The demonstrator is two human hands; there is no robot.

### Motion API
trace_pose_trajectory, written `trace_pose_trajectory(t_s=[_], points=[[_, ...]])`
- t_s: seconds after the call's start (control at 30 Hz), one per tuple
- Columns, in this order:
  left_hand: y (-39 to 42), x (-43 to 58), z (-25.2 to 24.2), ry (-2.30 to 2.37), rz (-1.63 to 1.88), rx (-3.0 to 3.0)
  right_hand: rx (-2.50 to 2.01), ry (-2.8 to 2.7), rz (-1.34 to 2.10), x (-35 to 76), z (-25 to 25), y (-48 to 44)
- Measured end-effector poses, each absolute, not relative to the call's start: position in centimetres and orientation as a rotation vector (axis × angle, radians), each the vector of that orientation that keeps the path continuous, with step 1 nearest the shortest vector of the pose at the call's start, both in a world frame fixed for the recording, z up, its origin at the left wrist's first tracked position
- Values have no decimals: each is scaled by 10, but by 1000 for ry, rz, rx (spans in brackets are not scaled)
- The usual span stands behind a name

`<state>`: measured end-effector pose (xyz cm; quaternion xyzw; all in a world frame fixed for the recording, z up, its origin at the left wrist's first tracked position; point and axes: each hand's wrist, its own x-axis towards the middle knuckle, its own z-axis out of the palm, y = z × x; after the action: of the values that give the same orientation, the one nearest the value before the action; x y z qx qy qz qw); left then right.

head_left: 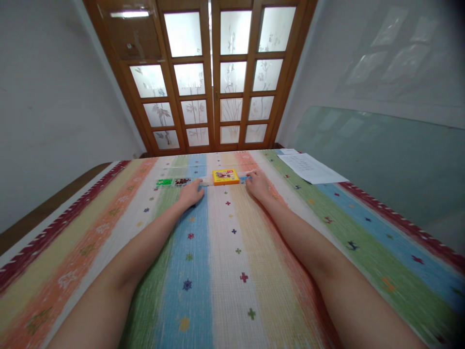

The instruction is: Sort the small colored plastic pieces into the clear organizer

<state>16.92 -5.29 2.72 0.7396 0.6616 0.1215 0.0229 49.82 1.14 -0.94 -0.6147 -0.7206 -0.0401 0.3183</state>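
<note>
In the head view, a small yellow box with a printed picture on top lies near the far end of the table, between my two hands. My left hand is to its left, fingers curled at the edge of a clear plastic container. On the other side, my right hand has its fingers bent around a clear container with something blue inside. Left of my left hand are bright green pieces and dark red-brown pieces in clear compartments. Whether these compartments join into one tray I cannot tell.
A striped, patterned tablecloth covers the table. White paper sheets with writing lie at the far right. A pale glass-like panel stands along the right wall. Wooden doors with glass panes are beyond the table.
</note>
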Motion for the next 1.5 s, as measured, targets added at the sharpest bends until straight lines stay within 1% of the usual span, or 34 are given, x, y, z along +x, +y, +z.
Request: trace_pose_trajectory(t_s=[0.17,0.5,0.73,0.83,0.93,1.03,1.3,1.5], points=[[-45,187,22,1973,352,2348,-1701,-1834,-171,506,-10,13],[-21,215,20,1952,357,2308,-1743,-1767,-147,521,-12,19],[-21,162,56,2198,689,2423,-1763,-1826,-130,517,-11,16],[-16,128,64,2334,733,2428,-1759,-1834,-130,517,-12,16],[-14,101,56,2274,631,2498,-1756,-1859,-122,517,-13,17],[-19,86,41,2184,625,2579,-1719,-1910,-125,516,-13,17],[-43,80,7,2045,500,2640,-1633,-2018,-74,512,-12,19],[-40,77,-8,2023,344,2534,-1605,-2024,-96,512,-12,18]])
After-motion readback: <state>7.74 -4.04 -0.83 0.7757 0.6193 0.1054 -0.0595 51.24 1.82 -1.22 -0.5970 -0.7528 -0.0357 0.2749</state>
